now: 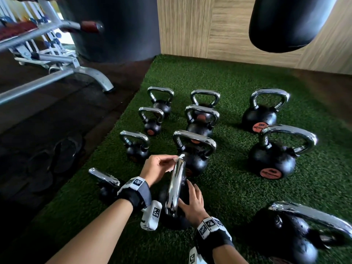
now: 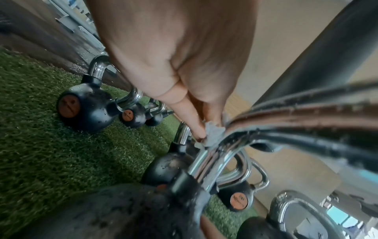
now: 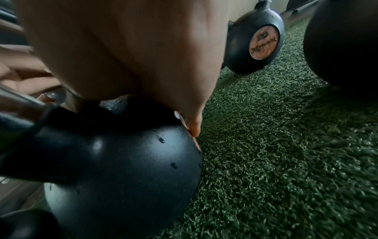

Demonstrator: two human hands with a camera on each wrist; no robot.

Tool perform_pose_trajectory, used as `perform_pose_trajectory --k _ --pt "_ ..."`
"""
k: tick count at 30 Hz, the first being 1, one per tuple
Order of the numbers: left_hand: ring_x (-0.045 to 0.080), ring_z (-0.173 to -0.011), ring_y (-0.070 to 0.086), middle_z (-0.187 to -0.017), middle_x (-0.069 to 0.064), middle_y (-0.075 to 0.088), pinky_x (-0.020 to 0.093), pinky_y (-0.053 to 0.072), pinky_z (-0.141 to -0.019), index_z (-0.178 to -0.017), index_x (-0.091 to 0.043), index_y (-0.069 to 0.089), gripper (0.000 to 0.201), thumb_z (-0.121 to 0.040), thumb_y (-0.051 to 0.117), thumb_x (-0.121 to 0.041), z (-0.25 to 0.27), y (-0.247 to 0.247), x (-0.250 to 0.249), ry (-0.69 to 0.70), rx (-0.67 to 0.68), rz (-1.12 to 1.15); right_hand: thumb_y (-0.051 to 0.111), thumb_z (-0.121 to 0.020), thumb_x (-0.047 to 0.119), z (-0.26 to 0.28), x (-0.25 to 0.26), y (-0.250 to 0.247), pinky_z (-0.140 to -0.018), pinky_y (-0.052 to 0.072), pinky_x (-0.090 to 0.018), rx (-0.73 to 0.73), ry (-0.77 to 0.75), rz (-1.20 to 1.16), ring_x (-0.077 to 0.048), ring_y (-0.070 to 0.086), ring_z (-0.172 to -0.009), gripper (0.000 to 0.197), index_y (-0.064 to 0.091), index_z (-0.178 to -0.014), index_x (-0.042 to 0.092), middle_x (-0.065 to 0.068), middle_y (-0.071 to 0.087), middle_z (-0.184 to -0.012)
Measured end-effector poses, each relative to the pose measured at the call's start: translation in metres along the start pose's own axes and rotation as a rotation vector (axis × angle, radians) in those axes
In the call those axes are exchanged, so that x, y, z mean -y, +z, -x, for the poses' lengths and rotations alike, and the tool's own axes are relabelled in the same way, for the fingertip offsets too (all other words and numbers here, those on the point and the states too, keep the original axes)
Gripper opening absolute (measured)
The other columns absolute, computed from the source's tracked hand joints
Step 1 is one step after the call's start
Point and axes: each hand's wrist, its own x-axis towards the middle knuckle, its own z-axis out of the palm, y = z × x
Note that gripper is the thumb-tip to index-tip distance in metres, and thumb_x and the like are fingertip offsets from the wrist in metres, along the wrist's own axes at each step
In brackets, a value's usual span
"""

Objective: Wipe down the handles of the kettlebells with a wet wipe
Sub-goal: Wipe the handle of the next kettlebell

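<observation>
Head view: left hand fingers pinch wipe on handle running away; right hand flat.

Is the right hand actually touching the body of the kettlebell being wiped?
Touching. The right wrist view shows the right hand resting on the kettlebell's black body, fingertips against its side.

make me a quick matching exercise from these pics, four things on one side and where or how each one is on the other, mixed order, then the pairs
Things:
1. left hand
2. right hand
3. wet wipe
4. punching bag

States:
A. hangs above the green turf
B. rests on the black ball of the kettlebell
C. pinches the wipe
D. pressed against the chrome handle

Pairs: 1-C, 2-B, 3-D, 4-A
</observation>
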Motion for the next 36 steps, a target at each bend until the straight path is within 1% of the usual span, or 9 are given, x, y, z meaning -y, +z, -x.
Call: perform_pose_trajectory --k 1,3,6,11,15,20,25,29,36 --pt "0.008 -0.105 0.073 -0.108 -0.005 0.079 0.026 0.058 -0.092 -0.107 -0.024 0.079 0.023 -0.085 0.077 -0.028 0.003 -0.003 -0.003 -0.007 0.026 0.037 0.066 -0.091 0.05 0.0 -0.001 0.001 -0.126 0.009 -0.043 -0.005 -0.002 -0.009 -0.029 0.001 -0.154 0.089 0.012 -0.159 0.035 -0.007 0.002 -0.167" --pt "0.012 -0.103 0.073 -0.111 0.003 0.078 0.02 0.058 -0.087 -0.116 -0.011 0.075 0.027 -0.089 0.072 -0.01 0.013 -0.008 -0.004 -0.066 0.064 0.189 0.066 -0.09 0.051 0.0 -0.003 0.002 -0.126 0.009 -0.042 -0.015 -0.01 -0.008 -0.028 0.002 -0.154 0.088 0.013 -0.159 0.035 -0.007 0.003 -0.167" --pt "0.017 -0.095 0.076 -0.105 0.011 0.079 0.02 0.06 -0.081 -0.111 -0.007 0.076 0.027 -0.089 0.068 0.007 0.026 -0.012 -0.007 -0.112 0.063 0.292 0.066 -0.09 0.052 0.0 -0.004 0.004 -0.126 0.01 -0.041 -0.028 -0.017 -0.012 -0.028 0.003 -0.154 0.088 0.014 -0.158 0.035 -0.007 0.005 -0.167" --pt "0.021 -0.092 0.075 -0.101 0.011 0.08 0.029 0.061 -0.088 -0.103 -0.013 0.08 0.02 -0.083 0.079 -0.01 0.027 -0.01 -0.023 -0.182 0.014 0.257 0.067 -0.088 0.052 -0.002 -0.009 0.006 -0.126 0.01 -0.042 -0.037 -0.012 -0.039 -0.028 0.004 -0.154 0.087 0.017 -0.158 0.036 -0.006 0.006 -0.166" --pt "0.009 -0.077 0.072 -0.088 0.008 0.08 0.02 0.06 -0.073 -0.088 -0.018 0.084 0.029 -0.062 0.089 -0.029 0.041 -0.021 -0.02 -0.233 0.08 0.261 0.068 -0.087 0.054 -0.002 -0.011 0.008 -0.125 0.009 -0.042 -0.048 -0.021 -0.06 -0.028 0.004 -0.154 0.088 0.018 -0.158 0.037 -0.006 0.007 -0.167" --pt "0.009 -0.078 0.072 -0.088 0.009 0.08 0.022 0.059 -0.073 -0.09 -0.019 0.084 0.033 -0.061 0.09 -0.032 0.05 -0.023 -0.023 -0.21 0.043 0.193 0.068 -0.086 0.056 -0.003 -0.011 0.008 -0.126 0.009 -0.043 -0.045 -0.016 -0.045 -0.03 0.004 -0.154 0.089 0.019 -0.158 0.035 -0.009 0.008 -0.167" --pt "0.01 -0.073 0.073 -0.08 0.005 0.078 0.02 0.06 -0.067 -0.085 -0.015 0.084 0.029 -0.059 0.091 -0.024 0.078 -0.031 -0.012 -0.317 0.141 0.266 0.071 -0.085 0.054 -0.001 -0.01 0.008 -0.126 0.01 -0.042 -0.063 -0.022 -0.083 -0.028 0.006 -0.153 0.088 0.022 -0.157 0.036 -0.007 0.01 -0.166" --pt "0.014 -0.078 0.075 -0.084 0.01 0.079 0.022 0.061 -0.069 -0.088 -0.014 0.084 0.029 -0.061 0.091 -0.022 0.093 -0.032 -0.005 -0.281 0.144 0.243 0.07 -0.085 0.056 0.0 -0.01 0.007 -0.126 0.011 -0.044 -0.057 -0.027 -0.087 -0.028 0.006 -0.153 0.089 0.021 -0.157 0.037 -0.006 0.01 -0.166" --pt "0.009 -0.072 0.074 -0.082 0.009 0.08 0.017 0.056 -0.066 -0.078 -0.016 0.085 0.018 -0.062 0.086 -0.008 0.114 -0.028 0.002 -0.248 0.181 0.235 0.07 -0.085 0.054 -0.001 -0.012 0.009 -0.126 0.011 -0.043 -0.071 -0.032 -0.098 -0.027 0.007 -0.153 0.088 0.022 -0.157 0.037 -0.006 0.011 -0.166"
